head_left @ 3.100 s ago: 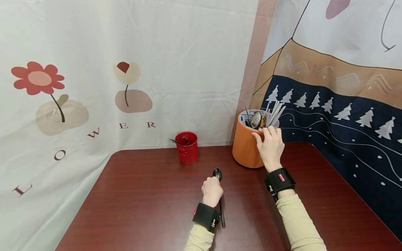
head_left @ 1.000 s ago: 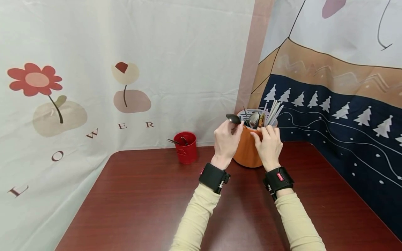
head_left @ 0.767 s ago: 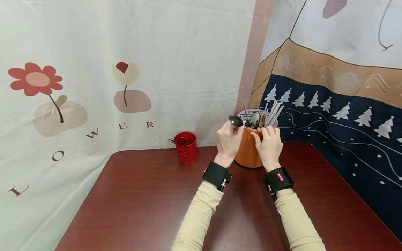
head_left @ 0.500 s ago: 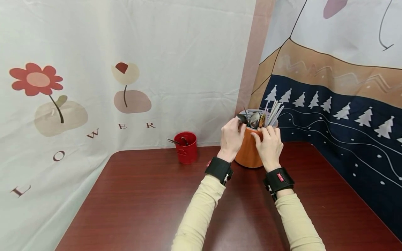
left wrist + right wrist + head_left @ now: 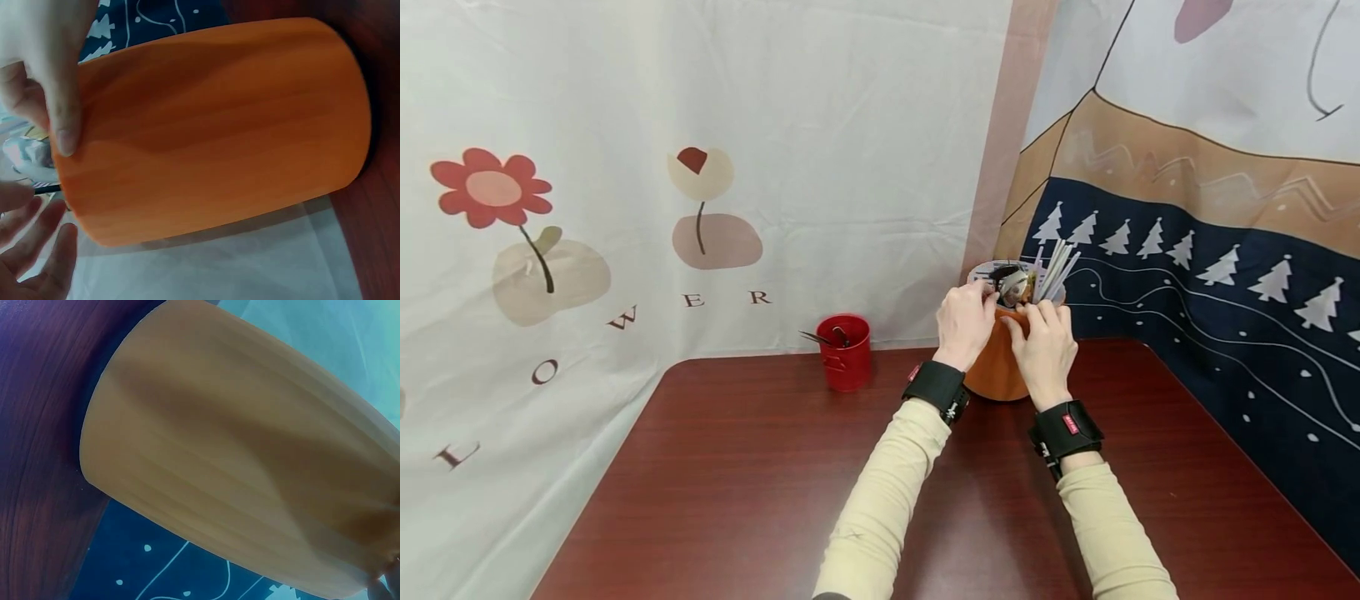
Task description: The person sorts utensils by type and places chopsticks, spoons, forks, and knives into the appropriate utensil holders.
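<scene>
My left hand is at the left side of the mouth of an orange utensil holder, pinching a dark metal spoon. The spoon's bowl shows over the opening; in the left wrist view its thin dark handle runs between the fingertips and the rim. My right hand grips the holder's front rim, thumb down the outer wall and the other fingers bent over the edge. Inside stand a shiny spoon and several pale sticks. The right wrist view mostly shows the holder's wall.
A small red bucket with dark thin utensils poking out stands left of the holder, near the back edge of the brown table. Printed cloths hang behind: a pale one at the back and a dark blue one at the right.
My left hand took the spoon up from the table, carried it to the holder and moved right, bringing its bowl over the opening. My right hand has stayed on the rim.
</scene>
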`<state>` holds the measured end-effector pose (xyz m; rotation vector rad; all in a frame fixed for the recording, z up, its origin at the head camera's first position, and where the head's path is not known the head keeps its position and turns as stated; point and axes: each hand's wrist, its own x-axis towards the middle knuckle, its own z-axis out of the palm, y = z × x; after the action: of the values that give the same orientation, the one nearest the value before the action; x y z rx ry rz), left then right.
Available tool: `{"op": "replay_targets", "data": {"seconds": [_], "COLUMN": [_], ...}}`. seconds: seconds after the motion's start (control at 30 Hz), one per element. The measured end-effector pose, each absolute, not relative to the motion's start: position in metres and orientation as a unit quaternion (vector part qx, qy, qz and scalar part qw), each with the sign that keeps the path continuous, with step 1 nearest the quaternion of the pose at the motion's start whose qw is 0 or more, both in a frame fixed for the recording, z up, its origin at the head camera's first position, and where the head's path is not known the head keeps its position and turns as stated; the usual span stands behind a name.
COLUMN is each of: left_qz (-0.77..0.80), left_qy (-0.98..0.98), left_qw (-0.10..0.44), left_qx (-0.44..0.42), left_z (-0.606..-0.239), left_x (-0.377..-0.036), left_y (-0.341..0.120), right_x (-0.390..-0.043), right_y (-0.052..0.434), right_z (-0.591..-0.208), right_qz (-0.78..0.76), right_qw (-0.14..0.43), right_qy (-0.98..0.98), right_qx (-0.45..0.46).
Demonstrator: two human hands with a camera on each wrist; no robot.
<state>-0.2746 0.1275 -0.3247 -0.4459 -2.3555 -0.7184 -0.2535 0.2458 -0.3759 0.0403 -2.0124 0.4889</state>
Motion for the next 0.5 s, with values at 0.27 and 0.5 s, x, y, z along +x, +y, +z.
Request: {"op": "replay_targets", "data": {"seconds": [0.27,0.5], "left_qz": [-0.275,-0.305], "left_qy": [-0.889,-0.877], "left_qw": [0.315,0.313], "left_qx": [-0.185,-0.199], "left_z": [-0.342,-0.363], "left_x": [-0.266,-0.25], "left_y": [0.122,0.094], "right_x": [-0.254,-0.254], "right_y": [0.246,0.246], "right_z": [-0.376,-0.376], "right_qz": [0.201,0.202], "right_qw": [0.511,0.511], "right_qy": [-0.836,-0.835], "right_qx": [0.015,0.016]}}
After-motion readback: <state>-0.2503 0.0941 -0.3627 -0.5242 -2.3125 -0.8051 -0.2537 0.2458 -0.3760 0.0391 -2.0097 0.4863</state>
